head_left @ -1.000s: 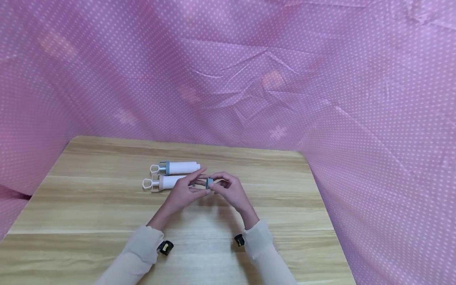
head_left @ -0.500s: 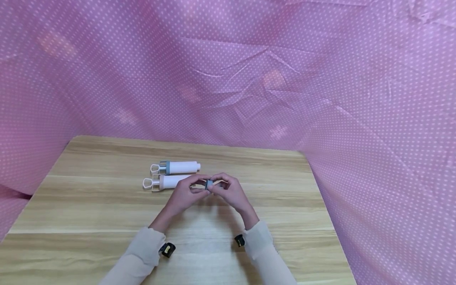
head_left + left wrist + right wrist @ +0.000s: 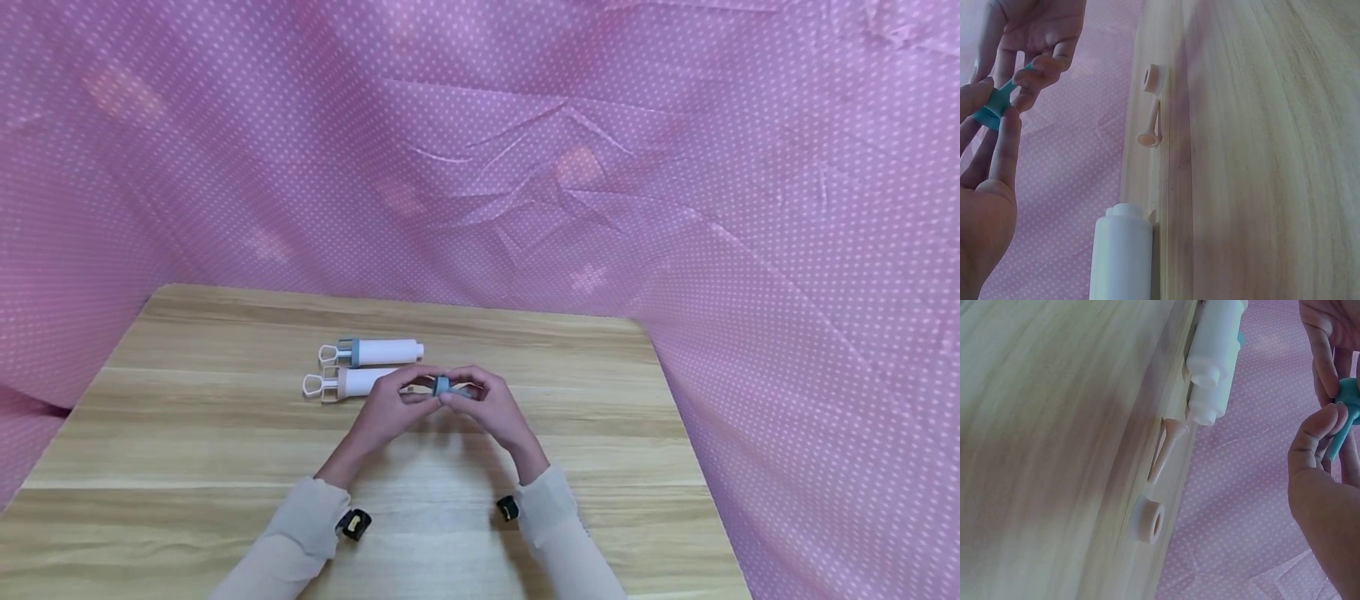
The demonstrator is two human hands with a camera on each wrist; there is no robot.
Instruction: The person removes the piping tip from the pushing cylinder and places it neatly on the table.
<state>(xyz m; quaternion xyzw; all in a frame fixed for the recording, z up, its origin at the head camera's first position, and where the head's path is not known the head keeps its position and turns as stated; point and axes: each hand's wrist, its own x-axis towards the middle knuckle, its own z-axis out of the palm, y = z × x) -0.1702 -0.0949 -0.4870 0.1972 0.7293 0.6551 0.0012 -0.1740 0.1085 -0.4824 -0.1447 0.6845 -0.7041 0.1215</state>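
Observation:
Between both hands, above the table, is a small teal ring-shaped cap (image 3: 441, 385) with a slim teal nozzle (image 3: 1017, 80) sticking out of it. My left hand (image 3: 386, 407) pinches the cap (image 3: 996, 106) between thumb and fingers. The fingers of my right hand (image 3: 491, 407) pinch the nozzle (image 3: 1342, 434) close to where it meets the cap. Left of the hands lie two white plunger-type syringes: one with a blue collar (image 3: 386, 352), and one with a beige collar (image 3: 363, 382), partly hidden behind my left hand.
On the wooden table (image 3: 585, 450), a peach nozzle (image 3: 1149, 131) and a peach ring cap (image 3: 1154, 78) lie beyond the hands, hidden from the head view. Pink dotted cloth (image 3: 480, 167) hangs around the table's back and sides.
My left fingers, straighter a second ago, have bent in around the cap. The teal nozzle now shows at the cap's right side. The syringes have stayed where they were.

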